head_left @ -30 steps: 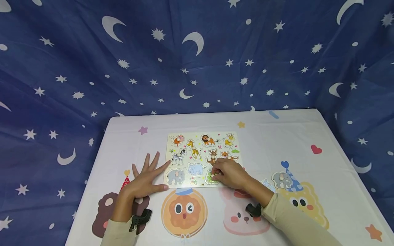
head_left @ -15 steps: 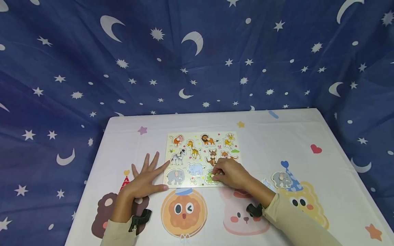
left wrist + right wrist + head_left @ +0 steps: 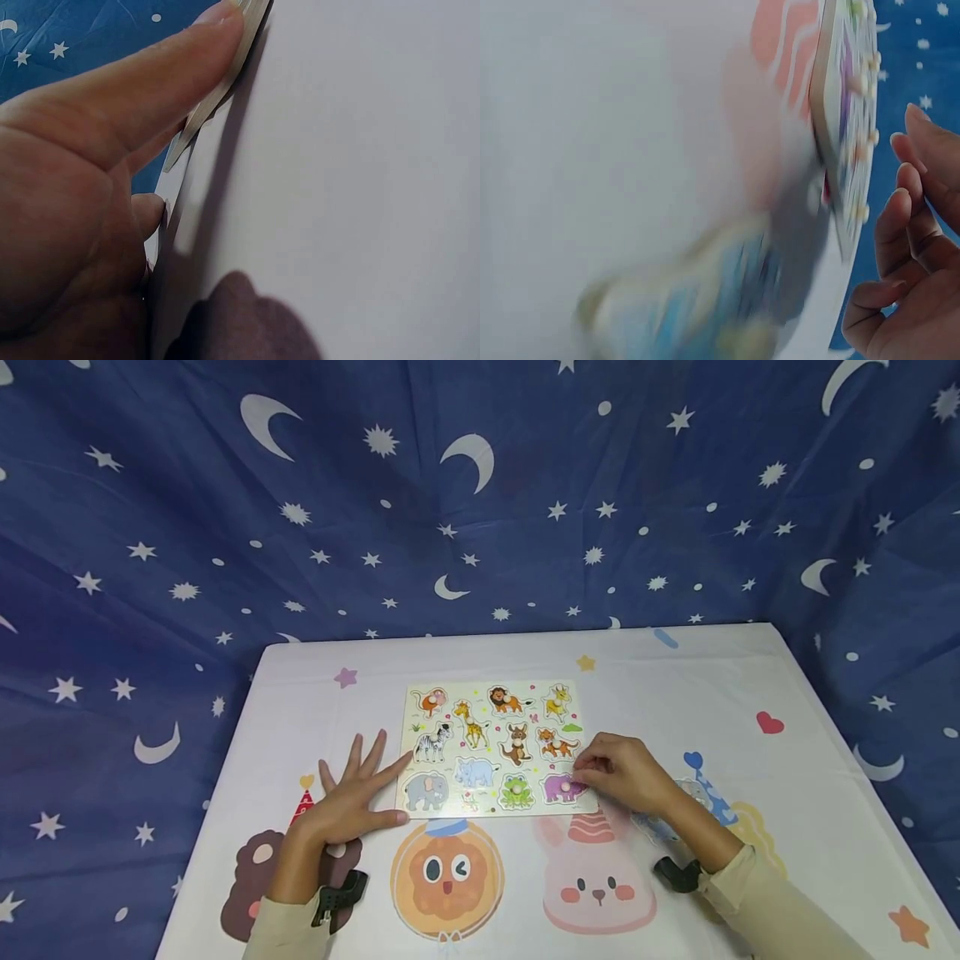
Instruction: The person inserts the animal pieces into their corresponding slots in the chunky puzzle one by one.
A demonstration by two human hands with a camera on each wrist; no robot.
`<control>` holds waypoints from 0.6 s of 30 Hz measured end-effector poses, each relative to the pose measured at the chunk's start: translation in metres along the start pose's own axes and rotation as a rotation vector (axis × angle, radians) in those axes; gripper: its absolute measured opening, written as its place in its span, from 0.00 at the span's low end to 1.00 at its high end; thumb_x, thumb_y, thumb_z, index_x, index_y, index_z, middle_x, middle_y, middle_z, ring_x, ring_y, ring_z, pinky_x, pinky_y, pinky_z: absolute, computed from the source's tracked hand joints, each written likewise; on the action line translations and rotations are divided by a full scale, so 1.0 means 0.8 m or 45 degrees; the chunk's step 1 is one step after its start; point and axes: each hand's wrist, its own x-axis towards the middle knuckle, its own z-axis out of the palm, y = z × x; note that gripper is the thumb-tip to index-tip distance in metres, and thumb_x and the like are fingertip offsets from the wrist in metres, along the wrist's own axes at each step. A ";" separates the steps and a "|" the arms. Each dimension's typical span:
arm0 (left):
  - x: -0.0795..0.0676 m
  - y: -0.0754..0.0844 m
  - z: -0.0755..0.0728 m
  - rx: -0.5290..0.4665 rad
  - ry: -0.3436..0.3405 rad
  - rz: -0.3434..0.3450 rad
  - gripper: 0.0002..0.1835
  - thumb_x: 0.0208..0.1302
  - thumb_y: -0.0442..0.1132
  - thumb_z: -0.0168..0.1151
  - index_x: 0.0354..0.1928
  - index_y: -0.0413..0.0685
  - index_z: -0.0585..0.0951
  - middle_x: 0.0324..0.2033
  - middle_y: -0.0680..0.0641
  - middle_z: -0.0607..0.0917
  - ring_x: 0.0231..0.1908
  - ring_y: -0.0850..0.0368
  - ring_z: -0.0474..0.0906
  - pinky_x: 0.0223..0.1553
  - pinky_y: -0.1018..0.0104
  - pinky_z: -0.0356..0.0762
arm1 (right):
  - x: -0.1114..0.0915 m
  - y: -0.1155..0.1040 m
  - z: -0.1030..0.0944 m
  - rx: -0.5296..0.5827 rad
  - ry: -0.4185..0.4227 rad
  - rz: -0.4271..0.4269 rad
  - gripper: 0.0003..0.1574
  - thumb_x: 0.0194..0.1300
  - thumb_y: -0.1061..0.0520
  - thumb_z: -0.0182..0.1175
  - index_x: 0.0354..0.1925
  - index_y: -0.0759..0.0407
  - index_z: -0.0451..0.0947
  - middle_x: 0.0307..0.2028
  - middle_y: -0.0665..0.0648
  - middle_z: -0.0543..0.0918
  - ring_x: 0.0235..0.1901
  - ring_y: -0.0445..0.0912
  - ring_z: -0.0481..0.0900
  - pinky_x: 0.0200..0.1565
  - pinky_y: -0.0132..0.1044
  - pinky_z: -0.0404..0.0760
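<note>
A flat animal peg puzzle board [image 3: 465,690] lies on the table. My left hand [image 3: 354,797] is spread at its left side, with the thumb and index fingertip at the board's edge; the thumb [image 3: 180,67] meets that edge in the left wrist view. My right hand [image 3: 626,772] is off the board's right edge, beside the purple hippo piece [image 3: 561,788]; its fingers [image 3: 896,217] are loosely bent, holding nothing. The green frog piece [image 3: 516,792] sits in the board's lower row. Elephant [image 3: 426,791] and blue rhino [image 3: 474,772] pictures show without knobs.
A loose blue piece [image 3: 682,300], blurred in the right wrist view, lies on the table under the right forearm. Beside it a loose grey elephant piece [image 3: 692,788] is partly hidden by the arm. A blue starry curtain [image 3: 525,485] hangs behind the table.
My right hand has let go of the frog piece and moved right, uncovering the frog, tiger and hippo. Its forearm now partly covers the loose elephant piece. The left hand stays put.
</note>
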 end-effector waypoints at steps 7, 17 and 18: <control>-0.001 -0.001 -0.002 0.005 -0.006 -0.005 0.51 0.54 0.66 0.72 0.79 0.68 0.62 0.83 0.41 0.40 0.79 0.29 0.22 0.59 0.14 0.14 | -0.023 0.030 -0.025 0.016 0.070 -0.025 0.08 0.55 0.57 0.78 0.34 0.48 0.89 0.29 0.40 0.81 0.27 0.37 0.74 0.29 0.28 0.75; -0.001 0.002 -0.002 -0.003 -0.006 0.001 0.50 0.55 0.66 0.71 0.79 0.67 0.62 0.82 0.41 0.40 0.79 0.29 0.22 0.59 0.15 0.14 | -0.066 0.061 -0.044 -0.065 0.076 0.059 0.11 0.51 0.53 0.80 0.33 0.43 0.88 0.27 0.39 0.79 0.27 0.37 0.73 0.29 0.27 0.74; -0.001 0.001 -0.002 -0.002 -0.005 -0.002 0.50 0.55 0.66 0.72 0.79 0.67 0.62 0.82 0.40 0.40 0.79 0.29 0.22 0.59 0.14 0.14 | -0.069 0.063 -0.045 -0.067 0.076 0.047 0.11 0.51 0.52 0.80 0.33 0.43 0.88 0.27 0.38 0.78 0.27 0.37 0.73 0.29 0.27 0.74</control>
